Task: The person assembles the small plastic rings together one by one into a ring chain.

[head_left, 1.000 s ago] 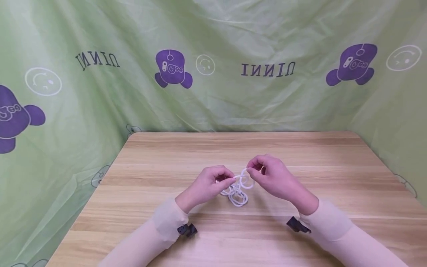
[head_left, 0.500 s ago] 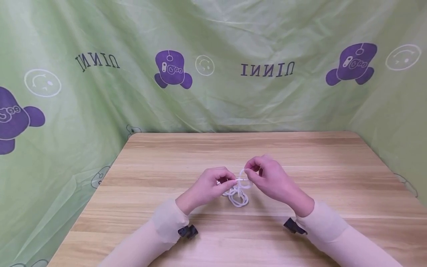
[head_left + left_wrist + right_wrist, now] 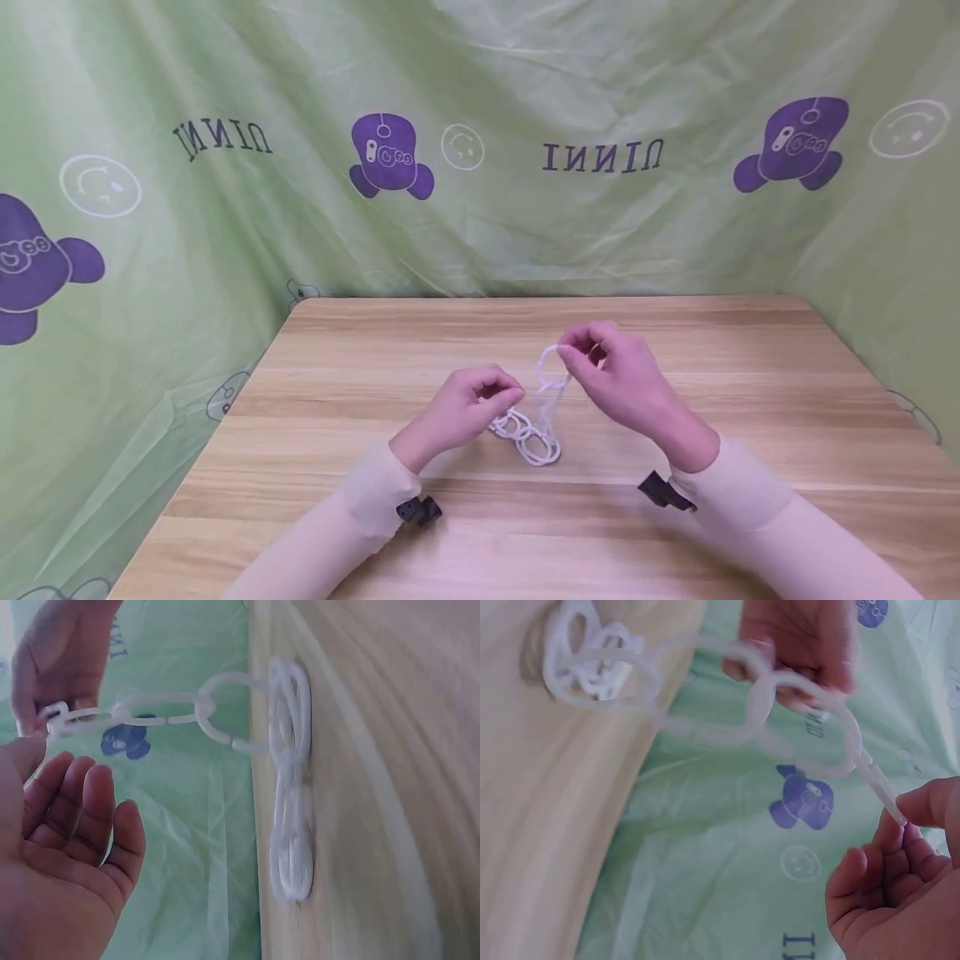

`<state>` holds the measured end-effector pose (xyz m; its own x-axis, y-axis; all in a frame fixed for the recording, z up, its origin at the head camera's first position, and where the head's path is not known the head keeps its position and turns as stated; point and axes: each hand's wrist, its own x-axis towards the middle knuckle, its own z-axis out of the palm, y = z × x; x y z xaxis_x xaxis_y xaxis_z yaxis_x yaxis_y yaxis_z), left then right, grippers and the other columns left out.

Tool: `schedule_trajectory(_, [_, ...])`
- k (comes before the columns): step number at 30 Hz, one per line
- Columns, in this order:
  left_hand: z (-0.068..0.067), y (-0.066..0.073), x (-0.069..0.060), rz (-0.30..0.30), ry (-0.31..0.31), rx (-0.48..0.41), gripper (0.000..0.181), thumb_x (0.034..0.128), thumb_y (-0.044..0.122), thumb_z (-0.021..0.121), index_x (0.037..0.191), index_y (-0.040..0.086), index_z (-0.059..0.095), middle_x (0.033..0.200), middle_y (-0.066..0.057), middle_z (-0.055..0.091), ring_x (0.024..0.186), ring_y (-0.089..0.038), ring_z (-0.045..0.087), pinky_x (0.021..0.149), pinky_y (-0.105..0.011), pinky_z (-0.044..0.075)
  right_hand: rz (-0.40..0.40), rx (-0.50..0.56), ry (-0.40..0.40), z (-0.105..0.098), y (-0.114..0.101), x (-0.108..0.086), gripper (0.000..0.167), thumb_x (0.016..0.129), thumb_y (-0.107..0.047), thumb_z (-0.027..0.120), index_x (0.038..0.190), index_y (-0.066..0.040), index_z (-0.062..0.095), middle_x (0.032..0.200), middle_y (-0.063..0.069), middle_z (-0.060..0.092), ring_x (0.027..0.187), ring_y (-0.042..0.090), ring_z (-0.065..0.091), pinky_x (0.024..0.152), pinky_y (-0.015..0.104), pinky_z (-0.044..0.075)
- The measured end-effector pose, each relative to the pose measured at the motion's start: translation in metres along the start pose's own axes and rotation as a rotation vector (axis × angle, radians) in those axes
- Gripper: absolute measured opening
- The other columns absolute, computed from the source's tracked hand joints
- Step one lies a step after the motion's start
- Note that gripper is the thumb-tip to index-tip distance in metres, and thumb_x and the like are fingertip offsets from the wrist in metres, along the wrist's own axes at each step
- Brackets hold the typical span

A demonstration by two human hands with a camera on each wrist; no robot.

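Observation:
A white plastic chain of oval links lies partly heaped on the table between the hands. My right hand pinches its end link between thumb and fingers, and several links hang from there down to the heap. In the right wrist view the pinched link shows at the fingertips of the right hand. Left of the raised links is my left hand, its fingers loosely curled. In the left wrist view the left hand has nothing in its grasp, and the raised chain passes beyond it.
The wooden table extends around the hands to its far edge. A green curtain with purple figures hangs behind and at both sides. Small black cameras are strapped at both wrists.
My left hand has let go of the link it pinched and drawn slightly left. The right hand has risen and moved away, lifting the end of the chain higher.

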<state>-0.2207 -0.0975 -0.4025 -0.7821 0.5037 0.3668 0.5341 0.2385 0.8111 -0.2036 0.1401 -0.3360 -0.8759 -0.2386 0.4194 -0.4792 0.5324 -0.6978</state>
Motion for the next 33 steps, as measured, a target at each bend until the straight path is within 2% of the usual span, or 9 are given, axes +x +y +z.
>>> schedule_trajectory(3, [-0.007, -0.012, 0.000, -0.090, 0.012, 0.014, 0.014, 0.0962, 0.016, 0.064, 0.098, 0.004, 0.071, 0.087, -0.011, 0.068, 0.077, -0.012, 0.060, 0.070, -0.027, 0.051, 0.016, 0.032, 0.031, -0.013, -0.005, 0.003, 0.008, 0.096, -0.015, 0.064, 0.098, -0.008, 0.067, 0.084, 0.003, 0.061, 0.075, 0.019, 0.056, 0.059, 0.026, 0.048])
schedule_trajectory(6, [-0.012, -0.025, -0.001, -0.196, -0.017, 0.041, 0.016, 0.0961, 0.017, 0.064, 0.100, 0.003, 0.071, 0.090, -0.013, 0.068, 0.079, -0.014, 0.059, 0.072, -0.028, 0.050, 0.018, 0.053, 0.073, -0.027, -0.007, 0.005, 0.011, 0.096, -0.016, 0.064, 0.099, -0.006, 0.066, 0.084, 0.005, 0.062, 0.073, 0.021, 0.056, 0.056, 0.024, 0.046])
schedule_trajectory(9, [-0.014, -0.032, -0.003, -0.294, -0.087, 0.115, 0.016, 0.0958, 0.020, 0.064, 0.102, 0.006, 0.070, 0.089, -0.004, 0.067, 0.081, -0.013, 0.059, 0.076, -0.030, 0.050, 0.008, 0.065, 0.135, -0.039, -0.009, 0.005, 0.012, 0.096, -0.014, 0.064, 0.099, -0.003, 0.066, 0.084, 0.006, 0.061, 0.070, 0.019, 0.055, 0.055, 0.022, 0.044])
schedule_trajectory(12, [-0.014, -0.036, -0.005, -0.352, -0.201, 0.185, 0.014, 0.0963, 0.023, 0.063, 0.103, 0.012, 0.069, 0.089, 0.003, 0.066, 0.082, -0.012, 0.059, 0.077, -0.030, 0.050, 0.000, 0.094, 0.203, -0.052, -0.010, 0.005, 0.013, 0.095, -0.011, 0.066, 0.099, 0.001, 0.067, 0.084, 0.005, 0.061, 0.068, 0.015, 0.054, 0.055, 0.019, 0.044])
schedule_trajectory(16, [-0.013, -0.039, -0.005, -0.337, -0.304, 0.246, 0.012, 0.0972, 0.022, 0.061, 0.103, 0.014, 0.068, 0.088, 0.005, 0.065, 0.081, -0.011, 0.060, 0.076, -0.030, 0.050, 0.023, 0.115, 0.291, -0.069, -0.006, 0.004, 0.015, 0.094, -0.010, 0.067, 0.100, 0.003, 0.066, 0.082, 0.002, 0.062, 0.064, 0.012, 0.052, 0.052, 0.017, 0.043])
schedule_trajectory(21, [-0.020, -0.039, -0.004, -0.327, -0.311, 0.292, 0.010, 0.0967, 0.019, 0.061, 0.101, 0.013, 0.068, 0.088, 0.005, 0.066, 0.080, -0.011, 0.059, 0.076, -0.029, 0.050, 0.132, 0.126, 0.392, -0.091, 0.012, -0.003, 0.012, 0.094, -0.012, 0.067, 0.099, -0.002, 0.068, 0.076, -0.002, 0.061, 0.062, 0.010, 0.051, 0.049, 0.016, 0.040])
schedule_trajectory(24, [-0.030, -0.038, -0.003, -0.328, -0.338, 0.325, 0.009, 0.0963, 0.018, 0.061, 0.096, 0.012, 0.069, 0.084, 0.004, 0.065, 0.073, -0.010, 0.057, 0.069, -0.028, 0.049, 0.216, 0.135, 0.434, -0.100, 0.027, -0.006, 0.009, 0.094, -0.014, 0.066, 0.099, -0.007, 0.069, 0.075, -0.005, 0.061, 0.064, 0.008, 0.053, 0.051, 0.015, 0.041])
schedule_trajectory(29, [-0.046, -0.029, -0.002, -0.367, -0.383, 0.303, 0.015, 0.0966, 0.020, 0.062, 0.090, 0.008, 0.070, 0.073, -0.003, 0.065, 0.060, -0.011, 0.052, 0.058, -0.028, 0.046, 0.351, 0.076, 0.362, -0.101, 0.049, -0.011, 0.023, 0.096, -0.026, 0.064, 0.105, -0.005, 0.065, 0.078, -0.007, 0.060, 0.067, 0.008, 0.053, 0.053, 0.017, 0.043])
schedule_trajectory(33, [-0.047, -0.026, -0.002, -0.353, -0.356, 0.254, 0.019, 0.0977, 0.021, 0.060, 0.093, 0.006, 0.069, 0.074, -0.007, 0.065, 0.061, -0.012, 0.053, 0.058, -0.029, 0.046, 0.400, 0.022, 0.300, -0.096, 0.059, -0.017, 0.031, 0.097, -0.033, 0.062, 0.107, -0.004, 0.064, 0.077, -0.009, 0.058, 0.068, 0.007, 0.052, 0.053, 0.019, 0.042])
